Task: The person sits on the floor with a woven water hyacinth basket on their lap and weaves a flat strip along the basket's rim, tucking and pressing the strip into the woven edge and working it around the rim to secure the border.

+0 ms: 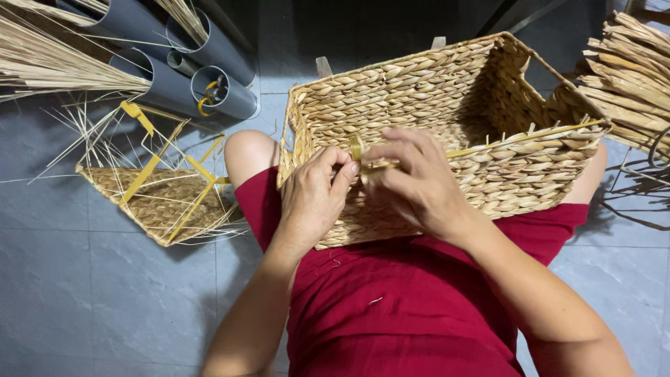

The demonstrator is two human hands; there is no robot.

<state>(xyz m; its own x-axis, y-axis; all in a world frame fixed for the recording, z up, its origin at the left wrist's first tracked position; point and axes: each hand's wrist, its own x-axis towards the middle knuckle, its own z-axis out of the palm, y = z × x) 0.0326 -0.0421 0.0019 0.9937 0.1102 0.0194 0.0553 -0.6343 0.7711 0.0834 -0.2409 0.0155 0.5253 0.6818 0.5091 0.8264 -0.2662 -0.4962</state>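
A view looking down at a seated person's lap and two bare hands. A rectangular woven basket (447, 132) of pale braided fibre rests on the person's knees, its open top facing up and away, over a dark red garment (405, 300).

Both hands meet at the near rim of the basket, towards its left corner. The left hand (314, 199) is curled, with thumb and fingers pinched shut on a short yellowish strand (357, 148) that sticks up at the rim. The right hand (415, 181) lies just beside it, touching the rim, its fingers bent and closed around the same strand where it runs into the weave. A thin yellow frame wire (530, 136) shows along the right half of the near rim, with short fibre ends poking up beside it.

On the grey tiled floor (84, 300) to the left lies an unfinished basket (160, 202): a woven base with a bare yellow wire frame rising from it and loose straws fanning out. Behind that, several grey pipes (167, 77) lie side by side, open ends towards the camera, some with straw inside. A sheaf of dry straw (49, 63) crosses the upper left corner. At the far right edge, a bundle of flat dried fibre (631, 77) is stacked, well apart from the hands.
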